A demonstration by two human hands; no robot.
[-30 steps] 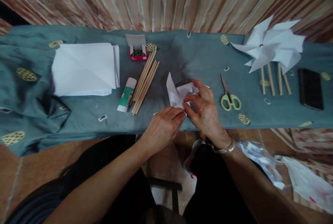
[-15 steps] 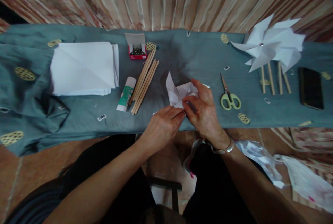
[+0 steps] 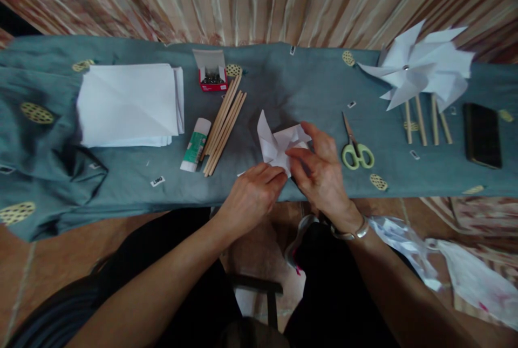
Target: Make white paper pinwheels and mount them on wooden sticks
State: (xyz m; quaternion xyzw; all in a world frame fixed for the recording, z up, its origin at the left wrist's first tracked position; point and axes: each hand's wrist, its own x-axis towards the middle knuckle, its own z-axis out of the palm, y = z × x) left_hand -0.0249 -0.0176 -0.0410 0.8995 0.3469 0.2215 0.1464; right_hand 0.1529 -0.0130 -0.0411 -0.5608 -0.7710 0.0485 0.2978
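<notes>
A white paper pinwheel [image 3: 279, 145], with its points curled up, lies at the table's front edge between my hands. My left hand [image 3: 254, 191] is closed on its near left side, the fingertips pressed together at the paper. My right hand [image 3: 319, 170] pinches the right side, thumb and fingers bent over the sheet; part of the paper is hidden under them. To the left lie several wooden sticks [image 3: 225, 127] and a green and white glue stick [image 3: 196, 144]. Scissors [image 3: 356, 154] with light green handles rest to the right of my right hand.
A stack of white paper [image 3: 129, 105] lies at the left. Behind the sticks stands an open red box [image 3: 213, 79] of small metal pins. Finished pinwheels [image 3: 424, 67] on sticks and a dark phone [image 3: 483, 135] are at the right. The cloth-covered table [image 3: 315, 83] meets a curtain [image 3: 263, 2].
My right hand has shifted slightly right and its fingers have eased a little away from the left fingertips. My left hand stays at the paper.
</notes>
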